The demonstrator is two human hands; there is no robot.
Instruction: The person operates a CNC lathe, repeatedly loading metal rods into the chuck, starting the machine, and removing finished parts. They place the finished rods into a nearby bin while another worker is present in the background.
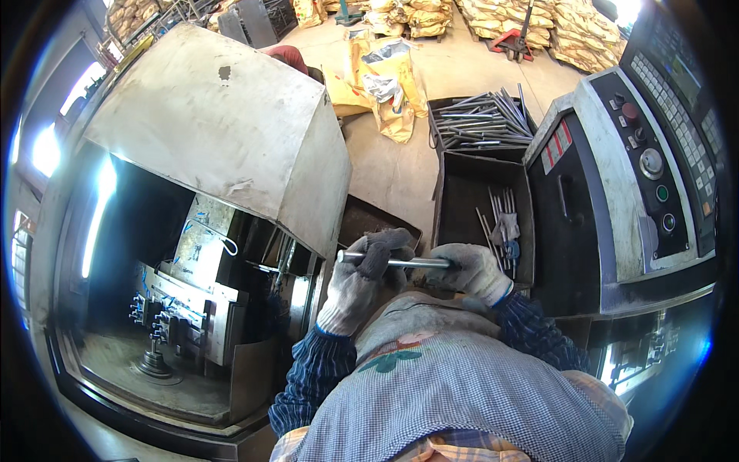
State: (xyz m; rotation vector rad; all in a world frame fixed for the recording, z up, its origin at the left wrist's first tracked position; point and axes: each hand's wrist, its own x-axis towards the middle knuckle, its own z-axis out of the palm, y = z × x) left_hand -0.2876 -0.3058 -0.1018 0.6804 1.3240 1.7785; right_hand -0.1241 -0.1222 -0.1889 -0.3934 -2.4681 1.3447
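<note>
A short shiny metal rod (416,262) lies crosswise in front of my apron, held at both ends. My left hand (368,273), in a grey-white work glove, has its fingers closed around the rod's left part, and the tip pokes out past them. On the other end, my right hand (476,271), gloved alike, grips the rod, covering that tip. Just beyond my right hand stands a dark metal bin (469,185), with several thin rods (500,219) and a grey glove or rag (508,229) in it.
Left stands a machine tool (223,115) with an open bay and a tool block (185,316). At right is another machine's control panel (647,162). A crate holds many metal rods (481,123). Yellow sacks (392,88) lie on the floor; a red pallet jack (514,45) stands behind.
</note>
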